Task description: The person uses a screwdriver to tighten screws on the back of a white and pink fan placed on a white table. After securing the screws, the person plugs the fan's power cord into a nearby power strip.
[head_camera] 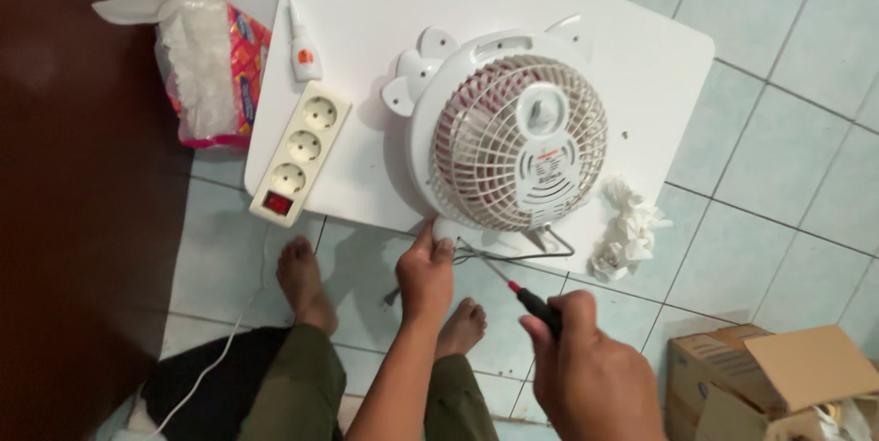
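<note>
A small white fan (pixel 513 134) lies face-down on a low white table (pixel 385 1), its grille and rear housing up. My left hand (pixel 426 272) grips the fan's rim at the table's near edge. My right hand (pixel 586 368) holds a screwdriver (pixel 522 290) with a black and red handle; its shaft points up-left toward the fan's lower edge, near a black wire.
A white power strip (pixel 300 152) with a red switch and a small glue bottle (pixel 302 47) lie on the table's left. Crumpled tissue (pixel 627 226) sits at its right edge. A tissue pack (pixel 211 65) is left, a cardboard box (pixel 769 386) lower right. My bare feet rest on tiles.
</note>
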